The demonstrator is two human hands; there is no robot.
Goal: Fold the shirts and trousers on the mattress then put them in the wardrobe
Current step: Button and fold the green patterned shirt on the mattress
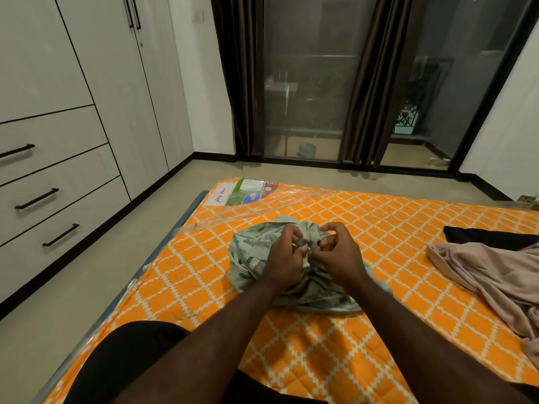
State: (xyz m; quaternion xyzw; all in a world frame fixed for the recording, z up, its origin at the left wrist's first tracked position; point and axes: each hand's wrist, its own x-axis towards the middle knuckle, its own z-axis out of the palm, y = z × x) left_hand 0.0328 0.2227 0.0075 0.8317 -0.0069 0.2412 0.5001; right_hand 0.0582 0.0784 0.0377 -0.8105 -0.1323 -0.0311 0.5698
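The orange quilted cloth mattress [320, 345] with its white lattice looks stitched and matt; a clear plastic film [250, 212] lies glossy and wrinkled over its far end. The pale green patterned cloth shirt [250, 258] is thin, soft and creased; the beige cloth garment [490, 275] drapes smooth and limp. The pale flat-panelled wardrobe [58, 68] is smooth and matt, its black bar handles [36, 198] like dull metal.

Found a pale green patterned shirt [251, 253] heaped and crumpled midway across the orange lattice-quilted mattress [379, 217]. Found a beige garment [495, 278] sprawled unfolded at the right edge, a dark garment [490, 236] just beyond, touching it. Saw the white wardrobe [96, 83] shut.
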